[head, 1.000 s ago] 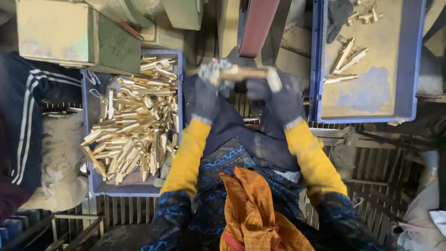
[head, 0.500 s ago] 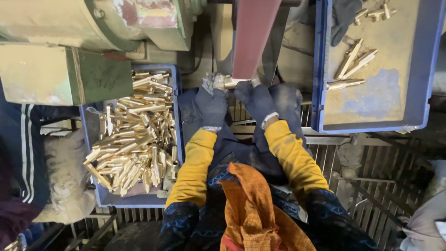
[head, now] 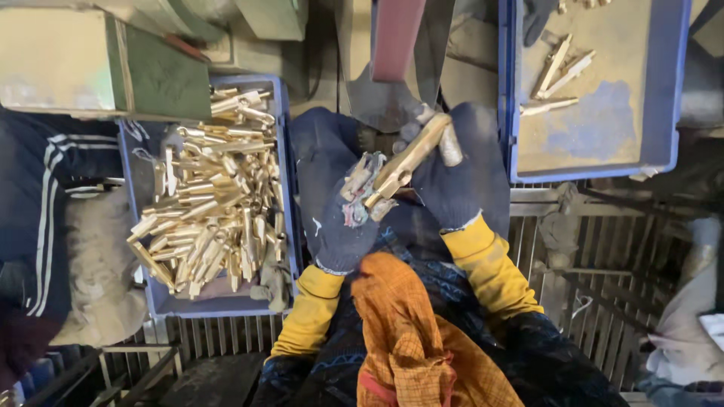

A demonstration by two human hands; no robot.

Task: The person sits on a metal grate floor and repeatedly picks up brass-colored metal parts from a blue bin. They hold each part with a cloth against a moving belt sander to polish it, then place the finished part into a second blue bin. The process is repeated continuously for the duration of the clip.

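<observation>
I see both gloved hands clamped on one brass piece (head: 407, 160): my left hand (head: 347, 215) grips its lower end, my right hand (head: 452, 173) its upper end, so it slants between them. It sits just below the red sanding belt (head: 396, 38), between the blue crate of brass parts (head: 211, 196) and the blue tray (head: 664, 90).

Below me a metal grating (head: 603, 249) carries two blue trays: my left tray (head: 283, 173) heaped with brass pieces (head: 211, 196), my right tray (head: 671, 90) nearly bare.
</observation>
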